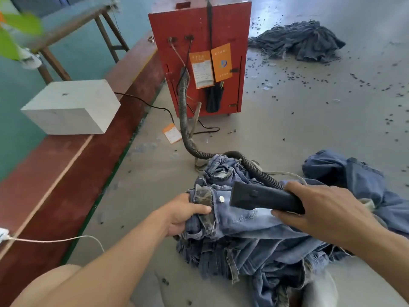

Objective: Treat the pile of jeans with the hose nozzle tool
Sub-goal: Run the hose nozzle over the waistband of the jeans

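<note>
The pile of faded blue denim jeans (250,238) lies on the grey concrete floor (309,120), directly in front of the person. The left hand (183,212) grips the waistband of the top pair, fingers curled into the bunched cloth just beside its metal button (221,198). The right hand (327,209) is wrapped around the black plastic hose nozzle tool (261,197), whose flat mouth points left and sits close over the waistband; whether it touches the cloth cannot be told. A dark ribbed hose (184,111) runs from the nozzle back over the jeans to the red metal cabinet machine (221,25) standing beyond.

The step in hand appears to be working the nozzle along the top pair. To do it well, the left hand should probably keep the denim pulled taut and flat so that folds do not bunch under the mouth, while the right hand passes the nozzle steadily along the fabric. Slack in the hose is worth watching, since it drapes across the pile and could drag garments out of place.
</note>
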Available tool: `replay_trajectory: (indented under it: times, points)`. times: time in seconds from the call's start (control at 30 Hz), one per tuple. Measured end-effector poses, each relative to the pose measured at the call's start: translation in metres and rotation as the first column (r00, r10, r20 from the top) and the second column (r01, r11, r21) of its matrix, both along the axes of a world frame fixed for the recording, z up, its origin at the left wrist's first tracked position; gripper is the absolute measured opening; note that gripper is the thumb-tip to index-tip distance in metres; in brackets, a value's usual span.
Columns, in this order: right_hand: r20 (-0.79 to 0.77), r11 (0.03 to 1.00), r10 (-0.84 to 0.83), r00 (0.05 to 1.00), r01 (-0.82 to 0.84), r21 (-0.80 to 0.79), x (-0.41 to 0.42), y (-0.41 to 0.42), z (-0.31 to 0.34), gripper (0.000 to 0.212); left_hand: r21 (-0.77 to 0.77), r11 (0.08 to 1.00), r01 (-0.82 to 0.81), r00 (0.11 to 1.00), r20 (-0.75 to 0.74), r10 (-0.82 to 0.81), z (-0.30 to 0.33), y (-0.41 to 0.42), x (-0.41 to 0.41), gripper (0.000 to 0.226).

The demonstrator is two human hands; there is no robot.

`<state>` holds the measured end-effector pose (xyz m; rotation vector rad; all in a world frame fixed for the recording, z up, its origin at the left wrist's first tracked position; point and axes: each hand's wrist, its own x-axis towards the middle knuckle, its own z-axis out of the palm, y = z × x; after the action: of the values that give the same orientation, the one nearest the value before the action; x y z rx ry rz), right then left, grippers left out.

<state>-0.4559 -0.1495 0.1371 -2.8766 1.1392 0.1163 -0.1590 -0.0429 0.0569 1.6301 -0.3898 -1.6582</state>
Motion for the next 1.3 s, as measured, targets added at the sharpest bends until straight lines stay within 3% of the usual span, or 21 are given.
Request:
replay_trajectory:
  times: [0.2, 0.37, 0.53, 0.7, 0.83, 0.9, 1.0, 1.07, 1.23, 1.3]
  points:
    - [-0.086, 0.998, 0.06, 0.995, -0.06, -0.002, -0.002, -0.004, -0.004, 0.058, -0.198, 0.975, -0.103, 0.944, -0.33, 0.033, 0.013, 0.002, 0.008, 0.028]
    - [-0.035, 0.994, 0.104, 0.994, -0.105, -0.007, 0.015, 0.004, -0.008, 0.055, -0.159, 0.976, -0.151, 0.946, -0.31, 0.096, 0.015, 0.0, 0.003, 0.027]
    - [0.118, 0.998, -0.014, 0.993, 0.007, 0.065, 0.01, 0.001, 0.002, 0.056, -0.148, 0.968, -0.203, 0.929, -0.34, 0.143, 0.02, -0.001, -0.001, 0.027]
    - [0.08, 0.99, 0.005, 0.997, -0.016, 0.14, 0.015, 0.016, -0.003, 0.057, -0.174, 0.964, -0.202, 0.907, -0.404, 0.118, 0.018, 0.0, -0.008, 0.025]
    - [0.259, 0.961, -0.214, 0.942, 0.155, 0.23, 0.027, 0.005, 0.002, 0.042, -0.207, 0.963, -0.171, 0.909, -0.411, 0.073, 0.016, 0.004, -0.013, 0.025]
    - [0.314, 0.951, -0.24, 0.919, 0.157, 0.268, 0.013, -0.005, 0.009, 0.041, -0.232, 0.951, -0.203, 0.898, -0.432, 0.086, 0.017, 0.006, -0.013, 0.026]
    - [0.201, 0.94, -0.132, 0.971, 0.059, 0.335, 0.009, 0.005, 0.013, 0.049, -0.257, 0.939, -0.23, 0.887, -0.453, 0.093, 0.018, 0.009, -0.016, 0.028]
    - [0.134, 0.956, -0.099, 0.986, 0.056, 0.289, 0.021, 0.012, 0.007, 0.049, -0.278, 0.93, -0.241, 0.88, -0.467, 0.088, 0.019, 0.011, -0.019, 0.028]
    - [0.24, 0.962, -0.203, 0.949, 0.149, 0.227, 0.025, 0.009, 0.006, 0.054, -0.287, 0.921, -0.262, 0.878, -0.468, 0.104, 0.024, 0.01, -0.02, 0.03]
    - [0.188, 0.962, -0.156, 0.97, 0.106, 0.25, 0.014, 0.017, 0.009, 0.054, -0.282, 0.92, -0.271, 0.869, -0.482, 0.109, 0.024, 0.008, -0.021, 0.031]
